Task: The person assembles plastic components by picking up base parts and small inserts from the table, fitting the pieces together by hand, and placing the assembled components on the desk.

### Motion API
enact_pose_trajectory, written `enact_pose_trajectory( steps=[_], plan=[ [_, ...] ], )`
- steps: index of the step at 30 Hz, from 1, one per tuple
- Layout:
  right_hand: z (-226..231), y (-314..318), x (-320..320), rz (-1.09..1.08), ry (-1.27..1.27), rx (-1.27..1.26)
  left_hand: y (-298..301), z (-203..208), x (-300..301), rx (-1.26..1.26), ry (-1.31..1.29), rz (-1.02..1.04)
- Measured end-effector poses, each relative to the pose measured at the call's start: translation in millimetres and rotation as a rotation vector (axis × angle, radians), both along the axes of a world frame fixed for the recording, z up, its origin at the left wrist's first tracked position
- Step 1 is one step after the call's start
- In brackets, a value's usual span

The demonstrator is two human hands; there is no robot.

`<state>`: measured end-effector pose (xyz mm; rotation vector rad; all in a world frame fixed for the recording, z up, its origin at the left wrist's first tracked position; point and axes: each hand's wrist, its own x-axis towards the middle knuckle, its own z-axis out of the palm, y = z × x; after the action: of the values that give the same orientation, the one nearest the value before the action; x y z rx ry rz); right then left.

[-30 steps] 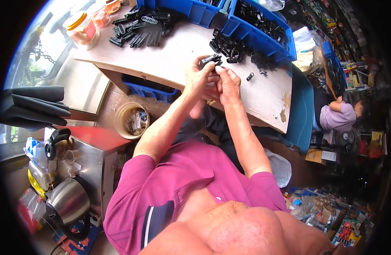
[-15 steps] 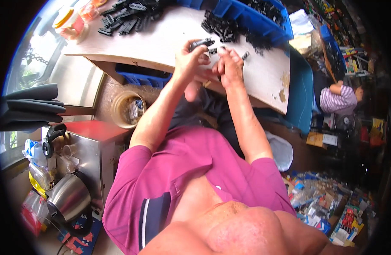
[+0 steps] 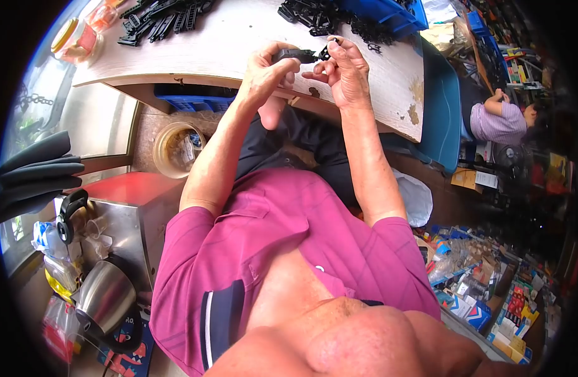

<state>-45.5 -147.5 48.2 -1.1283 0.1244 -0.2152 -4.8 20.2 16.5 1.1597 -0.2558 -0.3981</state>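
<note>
Over the near edge of the table (image 3: 238, 44), my left hand (image 3: 261, 76) grips a long black plastic part (image 3: 296, 56) between thumb and fingers. My right hand (image 3: 352, 80) pinches a small black plastic piece (image 3: 326, 53) at the right end of that part, its other fingers loosely curled. The two pieces meet or nearly meet; whether they are joined I cannot tell. Beyond my left hand lies a heap of long black parts (image 3: 176, 19). Small black pieces (image 3: 311, 14) are piled beyond my right hand.
A blue bin (image 3: 399, 24) stands at the table's far right, and a lidded jar (image 3: 75, 43) at its left end. Below are a round waste bin (image 3: 162, 151) and a teal chair (image 3: 443, 119). A metal kettle (image 3: 106, 295) is at lower left. Another person (image 3: 499, 119) sits at far right.
My hands have shifted slightly up in the view. The right hand has turned and lifted, its pinched small piece now showing at the end of the long part in my left hand.
</note>
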Motion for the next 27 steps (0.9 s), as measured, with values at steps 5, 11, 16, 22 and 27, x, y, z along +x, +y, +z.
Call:
enact_pose_trajectory(
  steps=[5, 11, 16, 22, 27],
  plan=[
    [2, 6, 0, -0.075, -0.012, -0.026, 2, 2, 1, 0.009, -0.014, -0.034],
    [-3, 22, 3, -0.083, -0.045, 0.003, 0, 9, 0, 0.082, -0.048, -0.123],
    [-7, 27, 0, -0.048, 0.023, 0.057, 0, 10, 0, 0.130, -0.068, -0.146],
    [-10, 29, -2, -0.059, 0.003, 0.083, -1, 12, 1, 0.158, -0.050, -0.145],
    [-14, 28, -3, -0.048, -0.011, 0.113, -1, 3, 8, 0.196, -0.034, -0.177]
  ],
)
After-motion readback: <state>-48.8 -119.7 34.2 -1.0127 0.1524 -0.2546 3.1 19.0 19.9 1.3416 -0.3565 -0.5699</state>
